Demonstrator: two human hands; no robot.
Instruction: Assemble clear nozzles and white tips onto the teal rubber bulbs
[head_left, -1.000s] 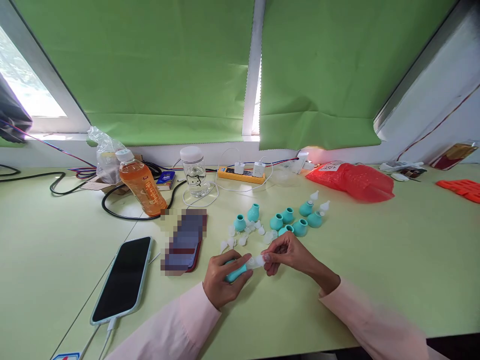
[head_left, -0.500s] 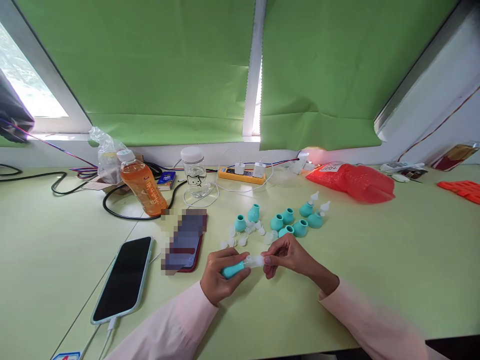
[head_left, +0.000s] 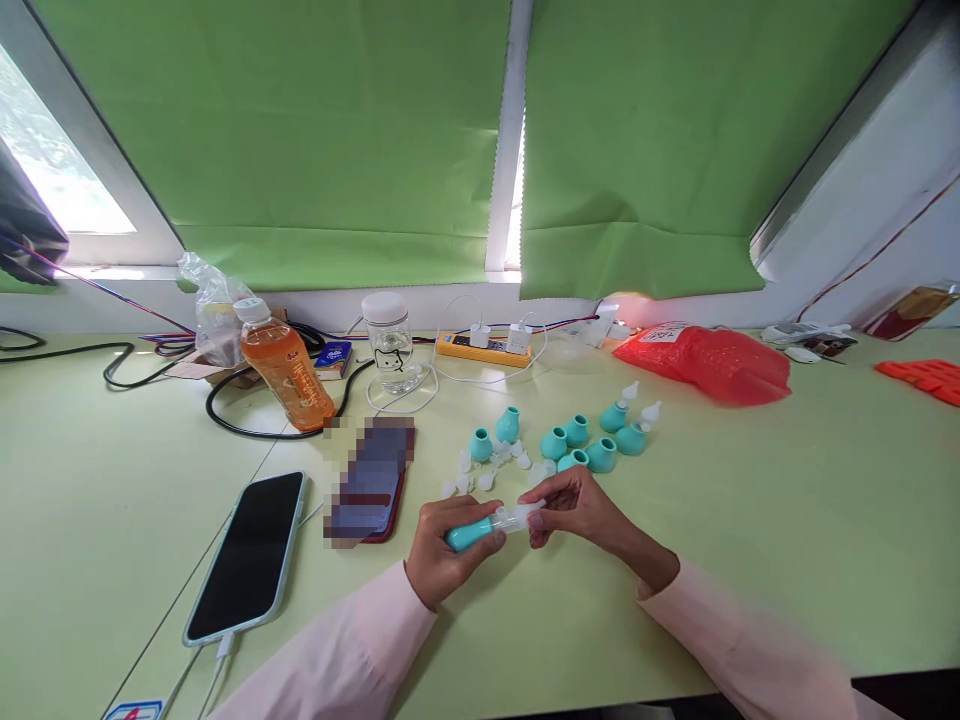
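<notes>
My left hand (head_left: pixel 442 555) is closed round a teal rubber bulb (head_left: pixel 469 535) just above the pale green table (head_left: pixel 750 540). My right hand (head_left: pixel 577 510) pinches the clear plastic tip (head_left: pixel 517 518) that sits at the bulb's open end. Both hands meet near the table's front middle. Behind them lie several more teal bulbs (head_left: pixel 577 445), two of them fitted with clear tips (head_left: pixel 637 425), and several loose clear tips (head_left: pixel 487 470).
A dark phone (head_left: pixel 247 555) on a cable lies at the left, a second phone (head_left: pixel 367 485) beside it. Farther back stand an orange drink bottle (head_left: pixel 289 370), a glass jar (head_left: pixel 390 345), a power strip (head_left: pixel 484 350) and a red plastic bag (head_left: pixel 705 360).
The bulb has turned more level in my left hand, and the clear tip now sits further out from it between my right fingers. The hands have barely shifted.
</notes>
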